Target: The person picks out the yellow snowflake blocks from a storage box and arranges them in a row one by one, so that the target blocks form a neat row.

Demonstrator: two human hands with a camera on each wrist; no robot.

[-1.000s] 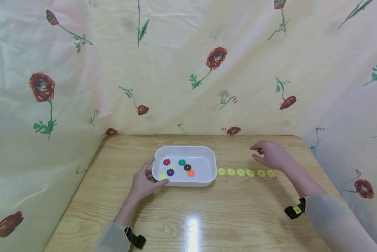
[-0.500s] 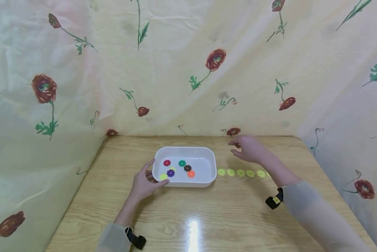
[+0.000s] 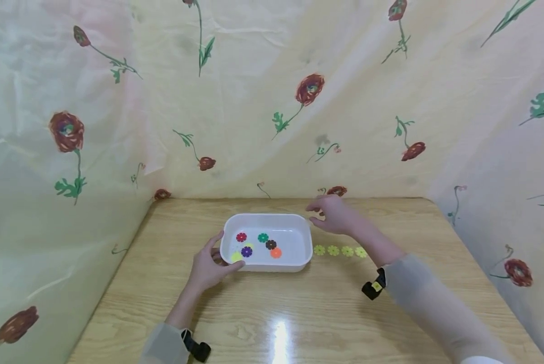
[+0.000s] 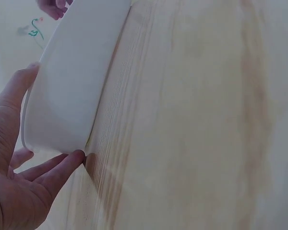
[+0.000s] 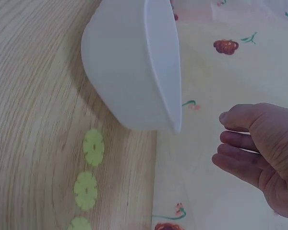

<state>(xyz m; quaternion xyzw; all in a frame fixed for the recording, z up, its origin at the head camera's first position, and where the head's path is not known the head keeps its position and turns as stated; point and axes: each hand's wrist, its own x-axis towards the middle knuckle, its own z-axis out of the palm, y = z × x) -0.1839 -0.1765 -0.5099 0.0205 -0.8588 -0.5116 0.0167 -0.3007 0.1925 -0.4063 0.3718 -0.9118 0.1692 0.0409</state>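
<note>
My left hand (image 3: 206,266) holds the left end of a white plastic tub (image 3: 272,268), thumb at the front rim; in the left wrist view its fingers (image 4: 62,175) bend under the tub's end wall. Flower-shaped plastic discs lie inside: red (image 3: 241,237), green (image 3: 263,237), dark brown (image 3: 270,244), orange (image 3: 276,253), purple (image 3: 246,252) and yellow (image 3: 237,257). My right hand (image 3: 337,216) hovers by the tub's right rim, fingers loosely bent. In the right wrist view nothing shows between thumb and fingers of that hand (image 5: 273,153).
A straight row of yellow flower discs (image 3: 333,251) runs rightward from the tub on the wooden table (image 3: 235,313); my right forearm covers its far end. Flower-printed cloth (image 3: 253,101) hangs behind the table and on both sides.
My right hand has moved left from above the row's right end to the tub's right rim. The left hand and the tub have stayed in place.
</note>
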